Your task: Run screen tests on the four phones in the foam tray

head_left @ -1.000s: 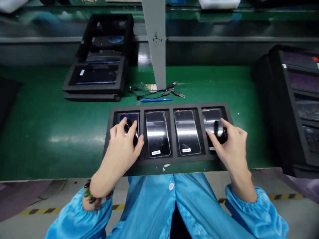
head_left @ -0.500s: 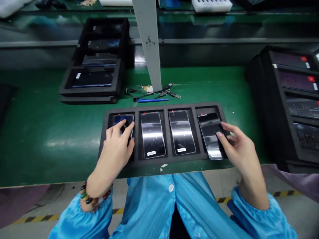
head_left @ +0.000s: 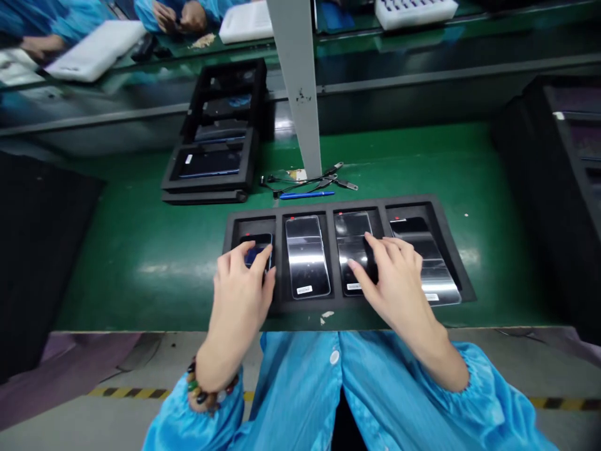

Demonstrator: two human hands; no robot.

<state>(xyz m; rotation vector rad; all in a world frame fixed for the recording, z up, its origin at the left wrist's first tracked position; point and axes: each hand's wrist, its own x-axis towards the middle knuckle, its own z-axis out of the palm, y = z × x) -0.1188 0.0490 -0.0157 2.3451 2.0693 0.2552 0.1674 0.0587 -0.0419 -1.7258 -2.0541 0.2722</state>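
A black foam tray (head_left: 279,250) lies before me with a smartphone in each of its compartments. My left hand (head_left: 241,279) has its fingers bent around the leftmost phone (head_left: 256,248), whose lower part is hidden under the hand. The second phone (head_left: 307,257) lies flat, screen up, with a white label at its lower end. My right hand (head_left: 392,269) is over the third phone (head_left: 354,238), thumb and fingers apart, touching or just above its screen. The rightmost phone (head_left: 434,266) lies askew, its lower end over the tray's edge.
Behind the tray lie a blue pen (head_left: 307,195) and short black cables (head_left: 323,180) by a grey post (head_left: 298,88). Stacked black trays with phones (head_left: 209,181) stand at back left. More dark trays (head_left: 530,156) stand at right. Across the bench are co-workers' hands (head_left: 181,15).
My right hand has let go of the rightmost phone and moved left over the third one. The leftmost phone has shifted toward me with my left hand. The view has turned left.
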